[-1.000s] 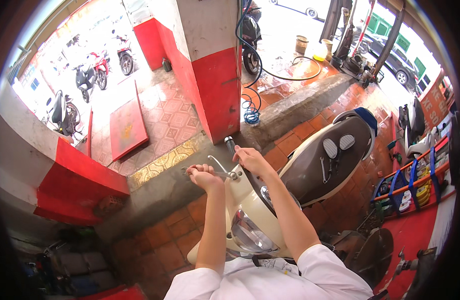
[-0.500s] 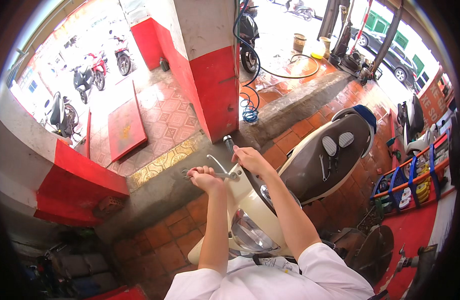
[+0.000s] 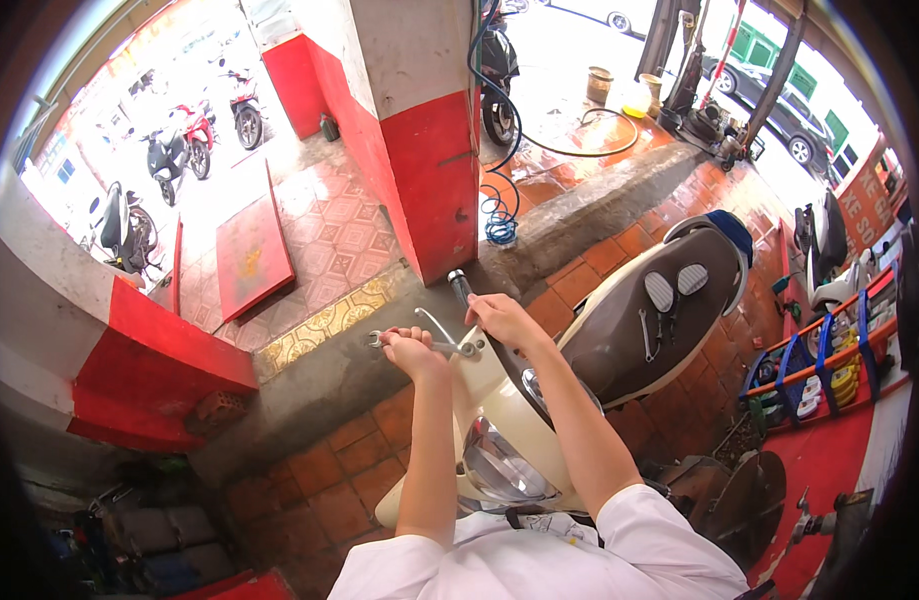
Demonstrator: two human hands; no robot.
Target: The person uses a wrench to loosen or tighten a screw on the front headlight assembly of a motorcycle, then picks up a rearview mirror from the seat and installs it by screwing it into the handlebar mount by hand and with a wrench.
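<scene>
My left hand [image 3: 411, 352] is closed round a silver wrench [image 3: 375, 339], whose open jaw sticks out beyond my fingers. The wrench's other end reaches toward the pivot [image 3: 469, 348] of a metal brake lever [image 3: 434, 322] on a cream scooter [image 3: 514, 405]. My right hand [image 3: 501, 318] is closed on the handlebar, just by its dark grip [image 3: 459, 286]; its fingertips are partly hidden. Behind my right forearm stretches the brown scooter seat [image 3: 609, 335]. Lying on the seat are another wrench [image 3: 647, 337], two grey oval pads [image 3: 673, 285] and a small dark tool [image 3: 667, 322].
A red and white pillar [image 3: 429, 180] rises just past the handlebar, beside a low concrete ledge [image 3: 599, 210]. A coiled blue hose [image 3: 500, 225] hangs by it. To the right stands a rack [image 3: 824, 350] of bottles. Several motorbikes are parked outside at the far left.
My left hand and the wrench's free end have shifted slightly upward in the view. My right hand stays at the handlebar, nearly unmoved.
</scene>
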